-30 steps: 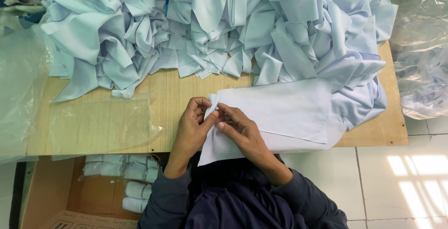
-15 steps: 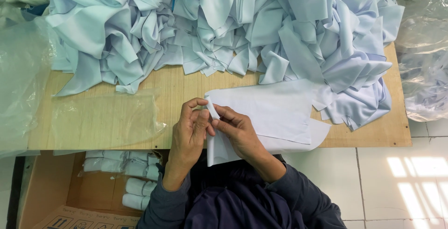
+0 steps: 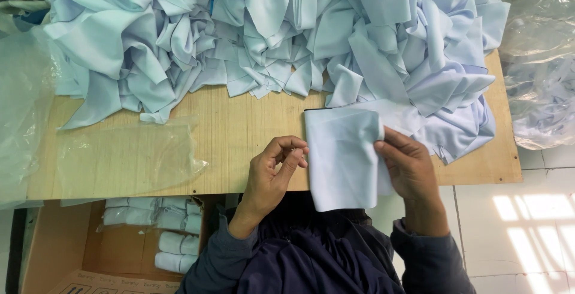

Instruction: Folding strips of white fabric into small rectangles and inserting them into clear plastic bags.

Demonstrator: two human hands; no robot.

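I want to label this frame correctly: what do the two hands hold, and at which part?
Both hold the folded pale blue cloth: the right hand grips its right edge, the left hand touches its left edge with the fingertips.

Garment workshop, heaped pale-blue fabric pieces (image 3: pixel 269 36), wooden worktable (image 3: pixel 239 132), boxed rolled cloths (image 3: pixel 173 234)

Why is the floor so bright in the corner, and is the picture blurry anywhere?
In the head view, sunlight makes bright patches on the tiled floor at lower right; the clear plastic bag shows soft glare; the folded cloth, left hand and right hand look sharp.
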